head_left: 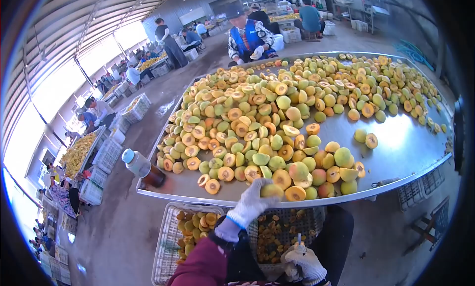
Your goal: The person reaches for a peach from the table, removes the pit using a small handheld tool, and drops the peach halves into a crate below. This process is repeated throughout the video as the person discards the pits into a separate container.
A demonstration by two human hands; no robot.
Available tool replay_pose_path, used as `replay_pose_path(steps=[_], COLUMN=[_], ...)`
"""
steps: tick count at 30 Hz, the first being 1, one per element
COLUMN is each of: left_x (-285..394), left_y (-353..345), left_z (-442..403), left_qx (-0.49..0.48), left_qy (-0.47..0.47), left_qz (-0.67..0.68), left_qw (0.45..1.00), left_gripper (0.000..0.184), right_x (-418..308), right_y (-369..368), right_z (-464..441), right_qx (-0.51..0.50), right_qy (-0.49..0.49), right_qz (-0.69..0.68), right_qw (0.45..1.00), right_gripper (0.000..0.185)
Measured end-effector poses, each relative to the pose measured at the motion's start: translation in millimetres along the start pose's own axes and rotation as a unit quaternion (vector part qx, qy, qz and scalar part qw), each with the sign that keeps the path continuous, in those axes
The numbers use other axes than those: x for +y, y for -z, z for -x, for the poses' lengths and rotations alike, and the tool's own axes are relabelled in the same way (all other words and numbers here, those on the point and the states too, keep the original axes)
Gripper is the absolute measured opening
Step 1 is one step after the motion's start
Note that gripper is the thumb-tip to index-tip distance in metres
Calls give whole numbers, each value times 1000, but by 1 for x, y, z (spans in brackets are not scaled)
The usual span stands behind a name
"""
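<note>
My left hand (255,202), in a white glove, reaches to the near edge of the metal table (396,183), its fingers closed on a yellow-green fruit (271,191). Around it lie halved and whole fruits (296,193). Below the edge, my right hand (304,263), also gloved, is closed round a small tool (299,239) whose thin tip points up. It is over a crate (319,217) with pits and scraps. To the left stands a white crate (166,236) of fruit halves.
A bottle (143,168) of dark liquid stands at the table's left corner. Across the table a person (250,38) in a blue vest handles fruit. Another knife-like object (385,182) lies near the right front edge. More workers and crates (136,108) are behind.
</note>
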State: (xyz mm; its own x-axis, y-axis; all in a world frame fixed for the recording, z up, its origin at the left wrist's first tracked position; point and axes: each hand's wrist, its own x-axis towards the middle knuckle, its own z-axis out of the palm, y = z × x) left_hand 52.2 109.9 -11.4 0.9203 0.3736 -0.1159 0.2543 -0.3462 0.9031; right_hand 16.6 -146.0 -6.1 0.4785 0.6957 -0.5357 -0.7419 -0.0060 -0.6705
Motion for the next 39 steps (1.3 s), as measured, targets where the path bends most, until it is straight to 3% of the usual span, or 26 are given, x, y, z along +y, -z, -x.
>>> replay_pose_path(steps=[1, 3, 4, 5, 7, 8, 9, 10, 11, 12, 13, 14, 15, 16, 18, 19, 20, 21, 23, 24, 25, 27, 29, 35, 38, 39], left_x=[8, 29, 29, 31, 34, 34, 22, 21, 24, 24, 24, 25, 23, 13, 10, 14, 22, 24, 18, 17, 16, 17, 24, 28, 30, 31], left_y=[-2, -7, -15, -23, -37, -38, -35, -30, -28, -30, -37, -46, -51, -50, -55, -58, -60, -56, -49, -49, -50, -52, -58, -69, -72, -71], left_z=[17, 53, 65, 73, 82, 82, 88, 95, 101, 109, 115, 121, 127, 130, 124, 119, 116, 115, 110, 111, 111, 113, 116, 122, 127, 127], left_qx=[-19, -106, -116, -122, -122, -143, -142, -157, -168, -147, -154, -139, -114, -154, -136, -117, -69, -35, -45, -45, -76, -107, -65, -26, -26, -26], left_qy=[-36, -120, -236, -330, -421, -421, -420, -381, -343, -306, -303, -122, 68, 144, 104, 63, 57, 77, 90, 92, 81, 76, 90, 69, 36, 19], left_qz=[95, 9, -15, -60, -79, -67, -97, -53, -13, 72, 76, 234, 374, 463, 484, 504, 524, 501, 463, 461, 498, 534, 438, 445, 425, 397], left_qw=[995, 987, 965, 934, 896, 893, 891, 910, 924, 938, 937, 955, 918, 861, 858, 854, 847, 861, 881, 882, 860, 836, 892, 892, 904, 917], left_gripper=[52, 46, 43, 42, 41, 41, 47, 55, 62, 74, 74, 72, 70, 71, 69, 68, 66, 66, 67, 67, 68, 70, 73, 69, 65, 63], right_x=[-1, 3, 7, 16, 26, 31, 33, 28, 31, 33, 31, 26, 18, 16, 17, 19, 19, 12, -6, 9, 13, 18, 16, 18, 18, 12], right_y=[-1, 7, 12, 6, 6, 10, 15, 16, 20, 24, 24, 14, 9, 6, 2, -1, -3, -6, -15, -15, -15, -15, -15, -19, -21, -18], right_z=[-4, -15, -16, -20, -20, -21, -21, -17, -13, -11, -11, -11, -5, -6, -9, -11, -13, -8, 7, 3, 0, -1, 0, 0, 4, 4], right_qx=[-1, -2, -100, -30, 48, 42, 32, -20, -2, -64, -131, -73, -69, -39, -9, 55, 116, 114, 59, 79, 80, 104, 106, 117, 152, 79], right_qy=[-2, -4, 32, 66, 104, 91, 81, 77, 76, 80, 84, 92, 54, 46, 34, 77, 118, 115, -27, 45, 45, 125, 121, 83, 134, 49], right_qz=[-1, -78, -177, -253, -237, -265, -291, -280, -287, -316, -342, -294, -297, -243, -189, -76, 39, 39, 72, 215, 212, 395, 388, 381, 424, 297], right_qw=[1000, 997, 979, 965, 965, 959, 953, 957, 955, 943, 927, 949, 951, 968, 981, 993, 985, 986, 995, 972, 973, 904, 908, 914, 883, 950], right_gripper=[14, 27, 33, 33, 31, 28, 26, 26, 26, 27, 29, 32, 32, 31, 30, 31, 31, 31, 34, 40, 40, 46, 50, 51, 37, 32])
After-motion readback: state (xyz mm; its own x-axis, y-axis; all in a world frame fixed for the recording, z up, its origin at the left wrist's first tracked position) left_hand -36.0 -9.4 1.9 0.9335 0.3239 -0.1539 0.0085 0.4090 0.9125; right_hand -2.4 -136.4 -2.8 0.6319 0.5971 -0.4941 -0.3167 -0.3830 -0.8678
